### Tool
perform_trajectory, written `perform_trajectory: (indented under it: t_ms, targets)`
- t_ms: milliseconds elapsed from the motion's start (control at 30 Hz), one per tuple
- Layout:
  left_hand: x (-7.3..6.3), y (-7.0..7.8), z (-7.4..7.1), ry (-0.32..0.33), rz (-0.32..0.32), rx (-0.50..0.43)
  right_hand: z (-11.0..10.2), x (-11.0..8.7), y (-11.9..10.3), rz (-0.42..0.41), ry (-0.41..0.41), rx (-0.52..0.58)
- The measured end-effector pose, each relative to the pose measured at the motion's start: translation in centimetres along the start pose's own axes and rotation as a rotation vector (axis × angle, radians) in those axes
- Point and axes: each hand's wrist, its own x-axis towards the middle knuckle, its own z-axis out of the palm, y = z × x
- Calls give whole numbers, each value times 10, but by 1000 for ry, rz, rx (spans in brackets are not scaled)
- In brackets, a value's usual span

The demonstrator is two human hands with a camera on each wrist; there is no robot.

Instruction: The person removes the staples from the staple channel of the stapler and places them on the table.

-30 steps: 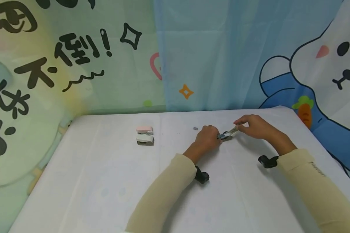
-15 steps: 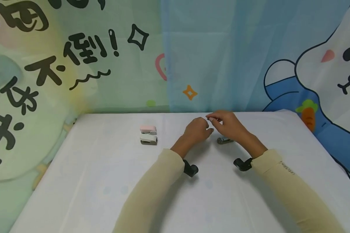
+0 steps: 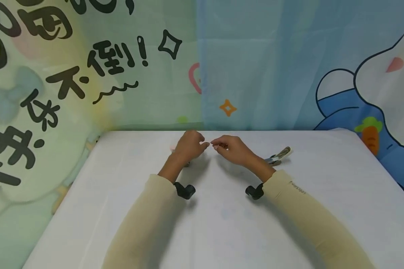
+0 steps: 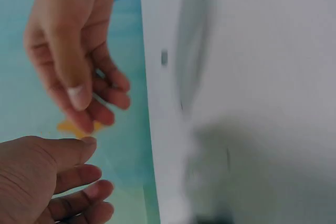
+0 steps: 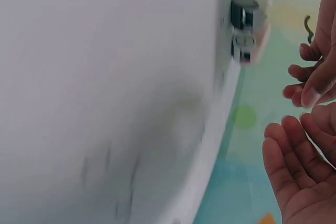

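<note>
My left hand [image 3: 190, 145] and right hand [image 3: 230, 149] hover with fingertips close together near the table's far edge. I see nothing plainly held between them; anything tiny there is too small to tell. In the left wrist view, the left thumb [image 4: 79, 150] points at the right hand's fingertips, and its fingers are loosely bent. The right fingers [image 5: 294, 156] look fairly straight in the right wrist view. An opened stapler [image 3: 277, 160] lies beyond my right wrist. A small grey piece [image 4: 164, 57], like a staple strip, lies on the table.
A pink stapler [image 5: 259, 45] and a white-and-dark stapler [image 5: 245, 11] stand side by side, mostly hidden behind my left hand in the head view. The white table [image 3: 202, 216] ends at a printed cloth backdrop [image 3: 272, 56].
My left hand has let go of the opened stapler, which now lies on the table. Both hands have moved left, their fingertips together, and the left now covers most of the two other staplers.
</note>
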Motion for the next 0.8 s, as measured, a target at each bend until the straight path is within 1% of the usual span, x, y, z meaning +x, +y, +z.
perform_trajectory:
  t_ms: [133,200,267,367,467,533,633,700,800]
  targets:
    - [-12,-26,-8,-3,-61,-3,19,12,-7,21,-38,33]
    - [-19,-36,-11,-15,-92,-29,27,17,-12,32,-54,54]
    - [-25,-44,-14,-26,-105,-48,34,22,-16,42,-67,80]
    - [-34,-53,-17,-43,-126,-90,43,30,-21,36,-86,113]
    - [-42,-60,-18,-73,-150,-115,50,37,-23,11,-114,141]
    - [-46,-64,-18,-95,-182,-136,56,42,-24,1,-135,144]
    - [-51,-70,-16,-113,-207,-158,65,48,-25,9,-174,137]
    - [-53,-75,-13,-121,-211,-178,71,52,-26,21,-208,119]
    - [-56,-84,-7,-113,-183,-189,78,57,-28,29,-254,97]
